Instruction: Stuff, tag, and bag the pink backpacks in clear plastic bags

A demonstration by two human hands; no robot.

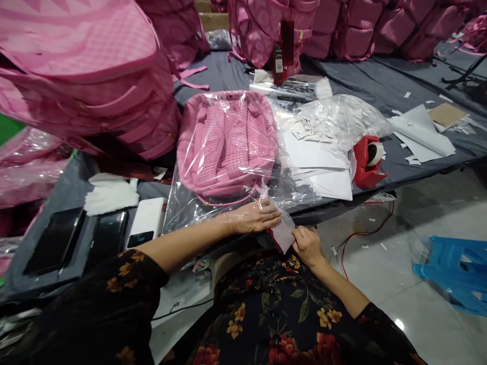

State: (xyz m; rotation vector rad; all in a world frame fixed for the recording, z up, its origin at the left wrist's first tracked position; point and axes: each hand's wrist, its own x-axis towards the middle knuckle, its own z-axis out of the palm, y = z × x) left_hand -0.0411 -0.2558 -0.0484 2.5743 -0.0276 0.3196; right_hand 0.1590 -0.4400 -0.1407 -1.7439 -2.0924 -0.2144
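A pink backpack (228, 144) lies flat on a clear plastic bag (182, 203) or inside it; the film covers at least part of it. In front of its lower edge, my left hand (258, 215) is closed on the upper part of a white slip (282, 234), thin and slightly see-through, with something red showing beneath it. My right hand (307, 246) pinches the slip's right edge between thumb and fingers. A thin pink cord or strap (254, 190) runs from the backpack toward my left hand.
Right of the backpack are white papers (331, 177), a plastic bag of paper slips (338, 119) and a red tape dispenser (369, 162). Left lie white gloves (112, 194), dark phones (55, 241) and a white power bank (146, 220). A blue stool (452, 271) stands right.
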